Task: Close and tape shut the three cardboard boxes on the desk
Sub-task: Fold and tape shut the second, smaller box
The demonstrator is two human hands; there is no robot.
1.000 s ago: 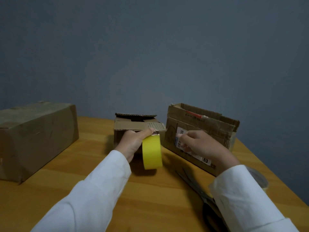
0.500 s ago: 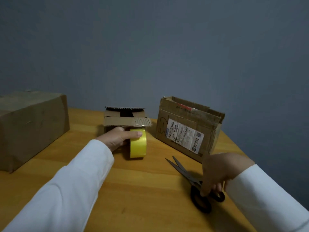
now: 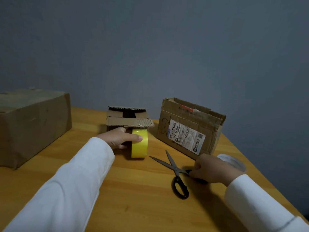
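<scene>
A: Left hand (image 3: pixel 119 138)?
B: Grips the yellow tape roll (image 3: pixel 139 143), thumb across its face. Roll stands on edge on the bench (image 3: pixel 103 190), just in front of the small box (image 3: pixel 127 119), whose flaps are partly folded and untaped.

A: Right hand (image 3: pixel 213 169)?
B: Fingers curled on one black handle of the scissors (image 3: pixel 173 171); blades spread, lying flat. How firm the hold is cannot be judged, that handle being hidden.

A: Other boxes?
B: Labelled box (image 3: pixel 189 129) right, top open. Large box (image 3: pixel 31 124) far left, closed. A clear tape roll (image 3: pixel 234 162) lies behind the right hand.
</scene>
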